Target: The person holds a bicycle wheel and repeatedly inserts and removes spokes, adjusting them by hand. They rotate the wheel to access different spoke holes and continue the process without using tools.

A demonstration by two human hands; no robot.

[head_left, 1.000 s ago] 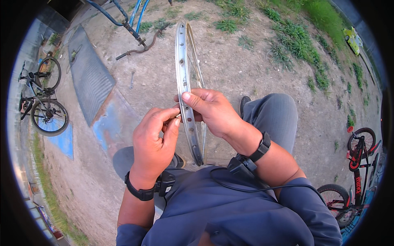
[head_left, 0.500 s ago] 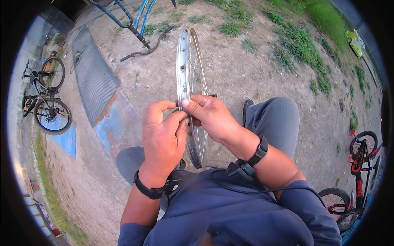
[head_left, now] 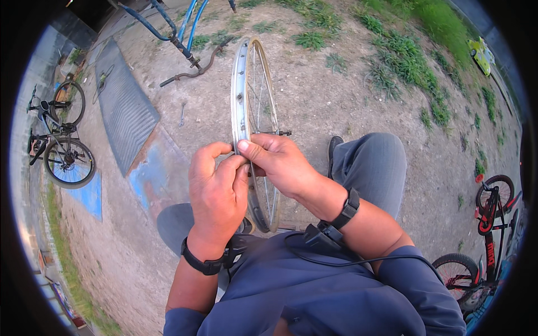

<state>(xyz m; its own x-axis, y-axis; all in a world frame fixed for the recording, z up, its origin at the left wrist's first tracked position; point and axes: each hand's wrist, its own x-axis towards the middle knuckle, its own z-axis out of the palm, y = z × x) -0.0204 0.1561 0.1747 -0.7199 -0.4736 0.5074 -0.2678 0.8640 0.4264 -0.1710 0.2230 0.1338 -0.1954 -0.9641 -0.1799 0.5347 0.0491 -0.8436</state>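
I have the right hand point(head_left: 283, 167) closed on the wheel point(head_left: 241, 109), thumb on its rim. Just beside, the left hand point(head_left: 217, 182) meets the rim with thumb and forefinger drawn narrow; I cannot tell whether they pinch anything. The wheel stands nearly upright before the torso point(head_left: 314, 280). Out left I see a wrench point(head_left: 182, 113), handlebar point(head_left: 185, 75), ribbed sheet point(head_left: 126, 112) and grey bike point(head_left: 69, 158); far right, a red-black bike point(head_left: 490, 252).

Site type: open-air dirt yard point(head_left: 336, 101).
Viewing remotely, I record green leafy weeds point(head_left: 412, 70), a black-and-red bicycle point(head_left: 491, 246), a grey-and-black bicycle point(head_left: 67, 127), a ribbed grey sheet point(head_left: 126, 109) and a silver wrench point(head_left: 182, 114) on bare soil point(head_left: 213, 120).
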